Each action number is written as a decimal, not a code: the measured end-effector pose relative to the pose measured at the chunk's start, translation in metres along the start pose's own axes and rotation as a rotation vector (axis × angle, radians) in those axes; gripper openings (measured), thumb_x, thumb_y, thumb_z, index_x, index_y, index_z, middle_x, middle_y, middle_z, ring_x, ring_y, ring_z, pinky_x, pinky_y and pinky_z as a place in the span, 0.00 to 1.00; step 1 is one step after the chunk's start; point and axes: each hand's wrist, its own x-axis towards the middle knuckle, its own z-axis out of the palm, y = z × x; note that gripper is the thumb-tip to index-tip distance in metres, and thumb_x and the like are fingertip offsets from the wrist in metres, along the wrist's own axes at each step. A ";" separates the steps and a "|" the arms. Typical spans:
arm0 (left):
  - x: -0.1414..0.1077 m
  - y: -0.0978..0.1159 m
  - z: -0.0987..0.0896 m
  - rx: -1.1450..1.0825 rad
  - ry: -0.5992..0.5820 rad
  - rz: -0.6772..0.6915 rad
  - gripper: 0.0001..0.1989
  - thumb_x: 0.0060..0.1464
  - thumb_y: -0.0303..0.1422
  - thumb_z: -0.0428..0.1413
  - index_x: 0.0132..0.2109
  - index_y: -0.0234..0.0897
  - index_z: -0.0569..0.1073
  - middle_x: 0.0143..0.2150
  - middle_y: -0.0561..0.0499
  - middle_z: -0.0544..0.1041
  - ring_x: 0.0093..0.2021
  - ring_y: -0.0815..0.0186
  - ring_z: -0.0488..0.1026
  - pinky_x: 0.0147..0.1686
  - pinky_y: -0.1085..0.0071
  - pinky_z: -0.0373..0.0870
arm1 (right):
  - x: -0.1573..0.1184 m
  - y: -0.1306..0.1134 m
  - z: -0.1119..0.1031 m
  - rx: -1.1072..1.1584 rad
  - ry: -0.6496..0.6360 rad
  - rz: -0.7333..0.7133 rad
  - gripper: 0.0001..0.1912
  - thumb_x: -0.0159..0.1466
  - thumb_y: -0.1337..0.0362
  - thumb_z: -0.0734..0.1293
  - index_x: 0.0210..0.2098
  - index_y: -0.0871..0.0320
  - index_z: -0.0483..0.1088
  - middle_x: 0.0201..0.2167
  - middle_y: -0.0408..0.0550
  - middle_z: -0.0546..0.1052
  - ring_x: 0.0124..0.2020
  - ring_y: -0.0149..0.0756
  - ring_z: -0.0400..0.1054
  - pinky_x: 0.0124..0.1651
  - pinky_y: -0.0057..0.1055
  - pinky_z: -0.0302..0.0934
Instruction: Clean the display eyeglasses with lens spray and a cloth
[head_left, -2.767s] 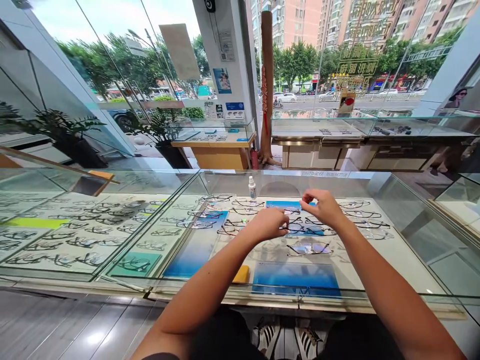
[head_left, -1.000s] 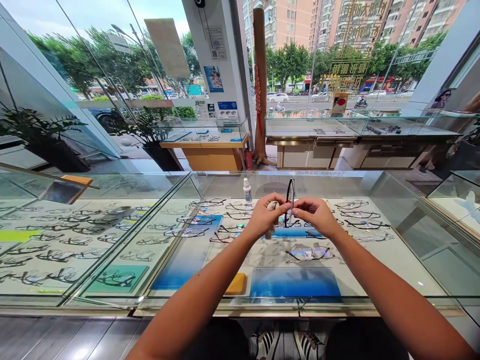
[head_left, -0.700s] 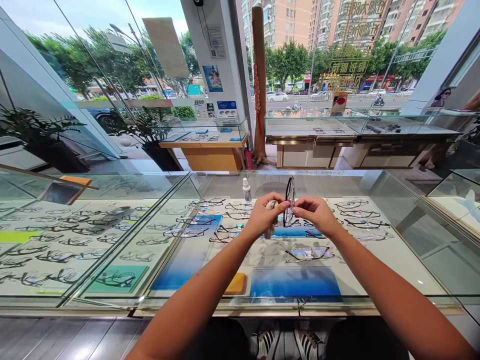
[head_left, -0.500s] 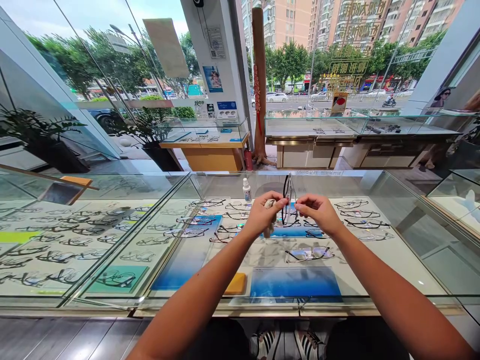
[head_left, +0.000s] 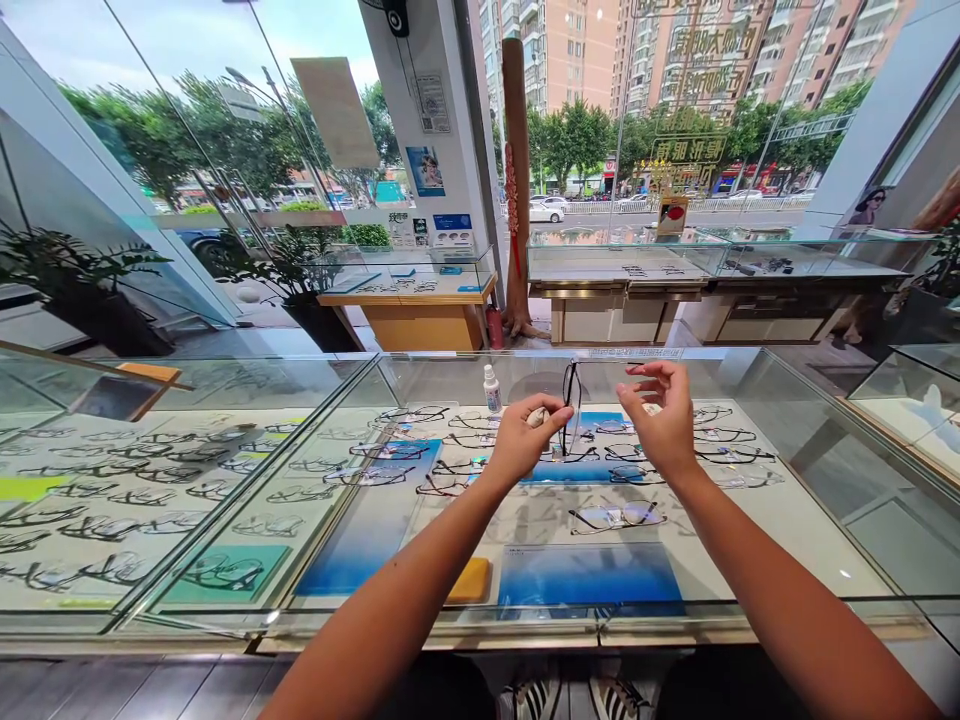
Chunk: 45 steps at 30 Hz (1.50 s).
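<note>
A pair of dark-rimmed eyeglasses (head_left: 571,382) is held up edge-on above the glass display counter (head_left: 600,630). My left hand (head_left: 525,435) pinches the glasses at the rim between thumb and fingers, with a bit of pale cloth (head_left: 537,418) tucked inside its curled fingers. To the right of the glasses, my right hand (head_left: 664,415) is raised and apart from them, its thumb and fingers spread. A small pale patch shows behind its thumb; I cannot make out what it is. Behind my left hand stands a white spray bottle (head_left: 492,390).
Rows of eyeglasses (head_left: 619,516) lie under the glass among blue gradient cards (head_left: 592,575). An orange case (head_left: 469,580) and a green card (head_left: 259,560) are near the front. A tilted mirror (head_left: 124,392) is at left. Beyond stand further showcases (head_left: 409,322) and a wooden post (head_left: 516,200).
My right hand has let go of the eyeglasses and moved right, its fingers spreading. My left hand still holds them, turned slightly. The cloth no longer hangs below my left hand. The view has tilted up slightly.
</note>
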 end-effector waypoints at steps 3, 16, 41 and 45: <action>-0.001 0.002 0.002 -0.008 0.001 -0.015 0.22 0.53 0.51 0.70 0.38 0.35 0.82 0.27 0.53 0.73 0.23 0.72 0.60 0.23 0.73 0.56 | -0.004 -0.001 0.003 -0.059 -0.010 -0.063 0.26 0.65 0.52 0.77 0.54 0.51 0.64 0.60 0.55 0.76 0.49 0.43 0.76 0.50 0.42 0.70; -0.008 0.000 0.011 -0.034 -0.031 0.109 0.15 0.53 0.45 0.71 0.34 0.37 0.82 0.37 0.48 0.82 0.37 0.64 0.75 0.41 0.68 0.72 | -0.017 0.007 0.014 -0.181 -0.108 -0.147 0.33 0.63 0.52 0.77 0.61 0.51 0.62 0.65 0.59 0.67 0.58 0.50 0.73 0.57 0.49 0.70; 0.000 -0.002 0.002 -0.137 0.196 0.021 0.21 0.54 0.50 0.70 0.41 0.37 0.82 0.43 0.47 0.84 0.26 0.73 0.66 0.22 0.74 0.64 | -0.015 0.011 0.012 -0.466 -0.154 -0.211 0.27 0.60 0.67 0.69 0.59 0.53 0.67 0.67 0.58 0.69 0.67 0.59 0.62 0.69 0.61 0.58; 0.001 -0.003 0.001 -0.068 0.154 0.174 0.14 0.56 0.44 0.69 0.37 0.38 0.83 0.50 0.43 0.83 0.46 0.61 0.79 0.42 0.68 0.76 | -0.016 0.003 0.011 -0.394 -0.288 -0.306 0.24 0.65 0.62 0.71 0.60 0.52 0.72 0.65 0.56 0.73 0.69 0.58 0.61 0.71 0.60 0.58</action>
